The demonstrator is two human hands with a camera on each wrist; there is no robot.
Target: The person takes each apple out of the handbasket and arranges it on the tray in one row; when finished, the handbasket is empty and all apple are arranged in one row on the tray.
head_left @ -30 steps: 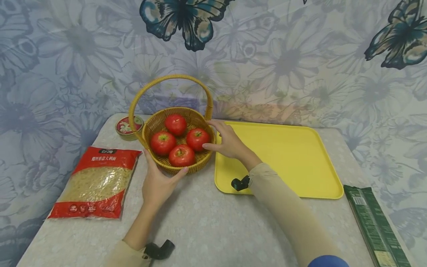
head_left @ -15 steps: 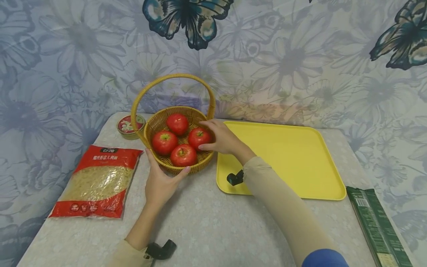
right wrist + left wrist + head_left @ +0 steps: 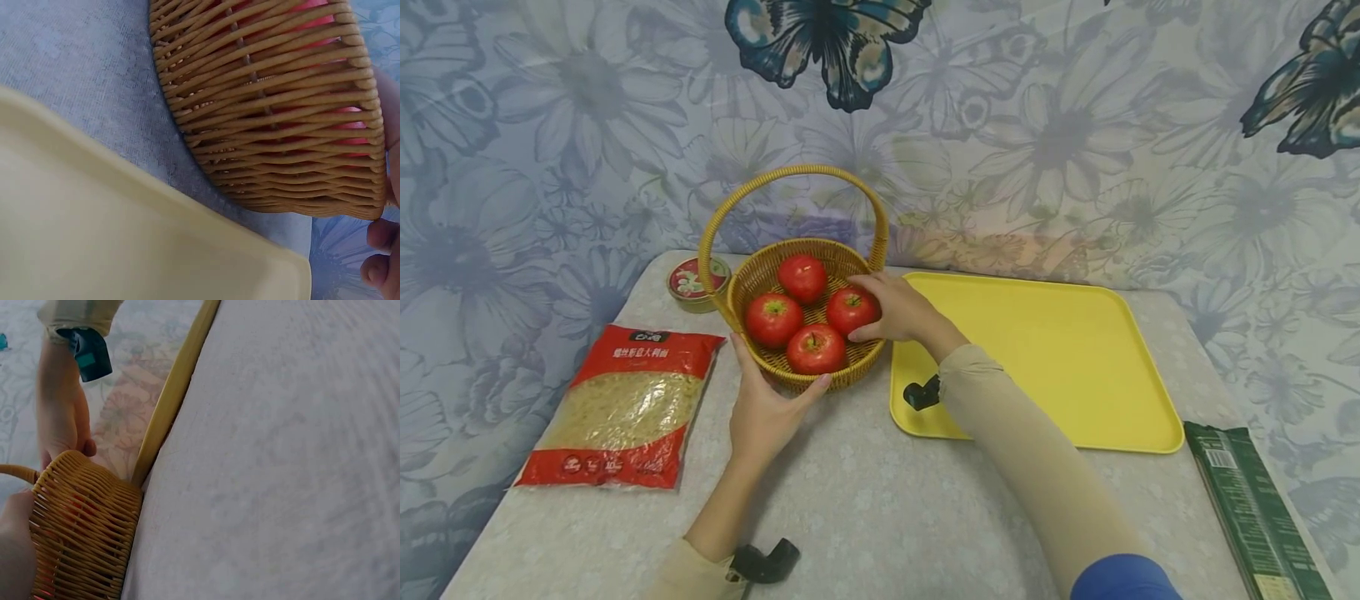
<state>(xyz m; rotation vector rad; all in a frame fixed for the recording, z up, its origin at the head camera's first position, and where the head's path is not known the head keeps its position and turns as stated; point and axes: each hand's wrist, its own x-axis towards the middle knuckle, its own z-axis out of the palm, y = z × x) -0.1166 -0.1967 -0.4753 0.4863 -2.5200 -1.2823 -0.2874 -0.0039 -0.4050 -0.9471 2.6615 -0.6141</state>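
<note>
A yellow wicker basket (image 3: 853, 373) with a tall arched handle stands at the back of the table, several red apples inside. My left hand (image 3: 766, 421) holds its left front side, thumb at the front rim; the left wrist view shows that thumb (image 3: 15, 540) against the weave (image 3: 87, 519). My right hand (image 3: 901, 310) reaches over the right rim and grips the rightmost apple (image 3: 850, 310) between thumb and fingers. In the right wrist view the basket wall (image 3: 269, 112) hides that apple mostly, and some fingertips (image 3: 378, 269) show beyond the rim.
Right of the basket lies a yellow tray (image 3: 1037, 358). A red pasta bag (image 3: 621, 408) lies at the left, and a round tin (image 3: 696, 283) sits behind the basket's left side. A green packet (image 3: 1255, 508) rests at the right edge. A patterned wall closes the back.
My right hand has moved left from the basket's right rim, over it and onto the rightmost apple. The left hand keeps its hold on the basket. The view has shifted slightly.
</note>
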